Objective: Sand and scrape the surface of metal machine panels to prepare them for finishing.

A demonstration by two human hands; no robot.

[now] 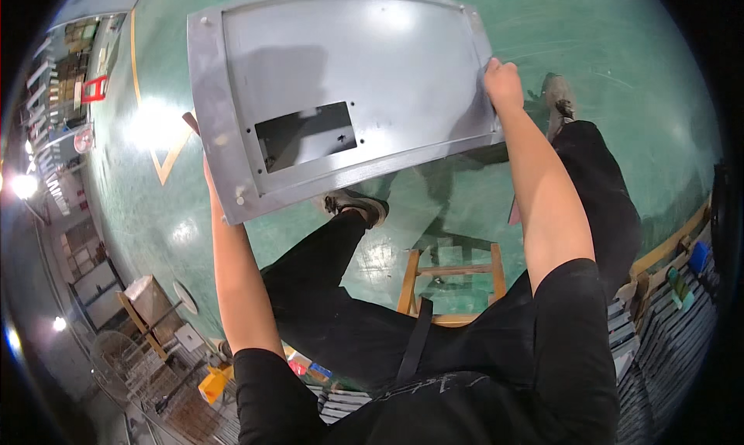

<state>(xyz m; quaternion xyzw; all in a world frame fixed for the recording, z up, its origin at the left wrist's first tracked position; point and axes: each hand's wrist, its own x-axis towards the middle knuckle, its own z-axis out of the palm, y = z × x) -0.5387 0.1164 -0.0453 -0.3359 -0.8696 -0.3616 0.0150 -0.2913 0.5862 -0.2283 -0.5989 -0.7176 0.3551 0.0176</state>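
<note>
Over a green floor (pixel 620 50), a person in black (pixel 465 406) holds up a tilted grey panel (pixel 349 65) with a rectangular cutout (pixel 306 137); the right hand (pixel 504 86) curls tightly around its right edge; the left hand (pixel 207 168) is mostly hidden, its grip impossible to tell

Floor (pixel 465 247): green, glossy, w/ yellow line mkgs. (pixel 134 65) & bright reflections. Furn.: 1 wooden frame (pixel 408 282), lower ctr.; 1 red stool (pixel 94 98), far L. Lighting: bright lamp (pixel 23 186), L edge. Misc.: grey slats (pixel 674 356), stacked, lower R.
</note>
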